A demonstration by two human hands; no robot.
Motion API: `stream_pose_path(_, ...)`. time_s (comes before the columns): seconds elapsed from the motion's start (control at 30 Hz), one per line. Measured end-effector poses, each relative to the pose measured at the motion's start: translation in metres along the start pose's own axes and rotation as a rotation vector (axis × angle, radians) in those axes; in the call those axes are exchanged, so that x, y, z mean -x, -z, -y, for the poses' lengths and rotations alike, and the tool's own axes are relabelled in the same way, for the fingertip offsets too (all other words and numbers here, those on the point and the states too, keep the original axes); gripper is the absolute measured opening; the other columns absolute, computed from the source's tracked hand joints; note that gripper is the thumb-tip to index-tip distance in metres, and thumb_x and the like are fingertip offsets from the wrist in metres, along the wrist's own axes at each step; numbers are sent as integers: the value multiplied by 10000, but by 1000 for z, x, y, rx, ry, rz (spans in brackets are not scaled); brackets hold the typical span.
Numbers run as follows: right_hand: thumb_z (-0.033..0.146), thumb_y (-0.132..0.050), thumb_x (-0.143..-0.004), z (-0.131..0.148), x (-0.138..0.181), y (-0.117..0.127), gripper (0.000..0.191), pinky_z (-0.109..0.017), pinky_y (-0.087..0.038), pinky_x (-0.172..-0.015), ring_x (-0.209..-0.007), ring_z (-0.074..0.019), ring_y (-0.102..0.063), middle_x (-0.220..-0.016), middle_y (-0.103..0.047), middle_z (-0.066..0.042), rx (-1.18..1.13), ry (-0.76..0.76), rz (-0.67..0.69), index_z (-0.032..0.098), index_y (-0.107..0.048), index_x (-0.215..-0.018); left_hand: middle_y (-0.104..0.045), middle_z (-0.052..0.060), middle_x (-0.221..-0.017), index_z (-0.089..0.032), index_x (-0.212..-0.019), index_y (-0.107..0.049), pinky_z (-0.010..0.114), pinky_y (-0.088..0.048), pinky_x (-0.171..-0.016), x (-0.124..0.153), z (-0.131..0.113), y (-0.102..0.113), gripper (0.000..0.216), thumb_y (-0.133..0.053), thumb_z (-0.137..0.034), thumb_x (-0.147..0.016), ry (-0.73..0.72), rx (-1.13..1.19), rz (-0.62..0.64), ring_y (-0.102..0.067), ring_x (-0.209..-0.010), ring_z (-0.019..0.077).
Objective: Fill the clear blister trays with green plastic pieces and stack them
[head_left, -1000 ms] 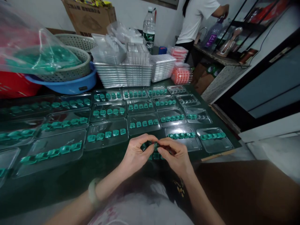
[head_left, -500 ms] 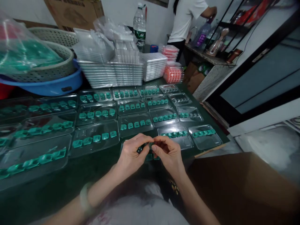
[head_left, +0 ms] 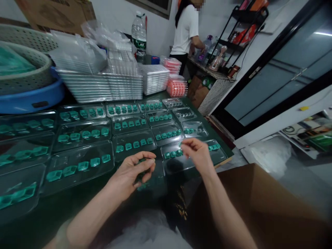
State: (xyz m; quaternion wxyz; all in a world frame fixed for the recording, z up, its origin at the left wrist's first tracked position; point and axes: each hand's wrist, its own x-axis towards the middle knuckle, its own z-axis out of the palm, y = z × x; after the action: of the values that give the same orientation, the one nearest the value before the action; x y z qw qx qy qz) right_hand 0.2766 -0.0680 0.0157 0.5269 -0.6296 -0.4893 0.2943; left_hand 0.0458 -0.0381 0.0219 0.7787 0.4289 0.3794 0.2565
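Observation:
My left hand (head_left: pixel 137 169) is curled above the dark green table, thumb against the fingers; something dark green shows between them, too shaded to make out. My right hand (head_left: pixel 195 154) pinches a small green piece (head_left: pixel 181 145) over a clear plastic tray (head_left: pixel 173 167). In that tray a row of green faceted pieces (head_left: pixel 171 154) shows, its right end hidden behind the hand. Under my left hand, more green pieces (head_left: pixel 145 186) are dimly visible. Beyond my right hand, another tray (head_left: pixel 198 135) holds green pieces on its left and colourless hollows on its right.
Trays with green rows (head_left: pixel 83 166) spread leftward. Behind stand stacked clear trays (head_left: pixel 103 88), a water bottle (head_left: pixel 139 34), red-and-white packs (head_left: pixel 177 86), and baskets in a blue basin (head_left: pixel 33 100). A cardboard box (head_left: pixel 249 193) is at right. Another person (head_left: pixel 185 31) stands at the counter.
My hands have come apart: the right has gone rightward over the tray with a small green piece, while the left stays lower left. The view has turned to the right.

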Motion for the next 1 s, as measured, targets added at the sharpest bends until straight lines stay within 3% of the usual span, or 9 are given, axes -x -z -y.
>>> stream_pose_path(0.07, 435, -605, -680, -15, -36, 35, 311, -214, -399, -424, -463, -96, -495, -568, -560, 20, 264, 35, -226, 152, -594, -811, -550, -12, -707, -197, -914, -575, 164, -235, -422, 2, -2, 10, 249, -623, -362, -734, 19, 50, -39, -427, -456, 38)
stream_pose_path(0.1, 443, -611, -659, -23, -53, 51, 329, -223, -398, -433, -472, -106, -502, -567, -565, 8, 316, 36, -267, 141, -590, -785, -554, -5, -729, -196, -913, -582, 165, -224, -418, 3, -2, 15, 252, -625, -365, -732, 30, 61, -61, -430, -460, 38)
stream_pose_path(0.17, 454, -614, -629, -41, -83, 76, 330, -237, -397, -450, -475, -118, -502, -540, -564, -4, 393, 38, -301, 136, -584, -714, -553, 0, -747, -196, -909, -591, 168, -197, -407, 4, -1, 23, 251, -629, -366, -728, 33, 74, -87, -425, -459, 40)
stream_pose_path(0.27, 429, -604, -623, -62, -109, 94, 290, -246, -402, -481, -495, -133, -513, -518, -564, -11, 490, 43, -276, 142, -586, -658, -545, -4, -738, -196, -888, -596, 174, -175, -401, 6, 2, 30, 233, -628, -363, -729, 22, 80, -92, -401, -446, 38)
stream_pose_path(0.5, 299, -622, -620, -86, -130, 102, 135, -250, -409, -567, -579, -146, -556, -619, -630, -16, 742, 45, -202, 180, -633, -682, -557, -2, -735, -199, -874, -609, 171, -214, -408, 7, 2, 28, 241, -649, -368, -708, 29, 71, -141, -410, -447, 42)
stream_pose_path(0.73, 287, -587, -664, -88, -142, 105, 147, -232, -397, -574, -592, -137, -558, -642, -635, -23, 871, 67, -142, 164, -649, -715, -587, 12, -745, -200, -881, -624, 183, -297, -429, 6, 3, 27, 260, -684, -346, -675, 54, 97, -205, -462, -487, 66)
stream_pose_path(1.0, 220, -549, -689, -83, -143, 101, 147, -220, -396, -573, -599, -138, -562, -638, -641, -38, 935, 137, -13, 130, -666, -691, -578, -6, -733, -218, -879, -603, 173, -232, -416, 4, 1, 27, 268, -664, -393, -686, 68, 41, -196, -438, -466, 58)
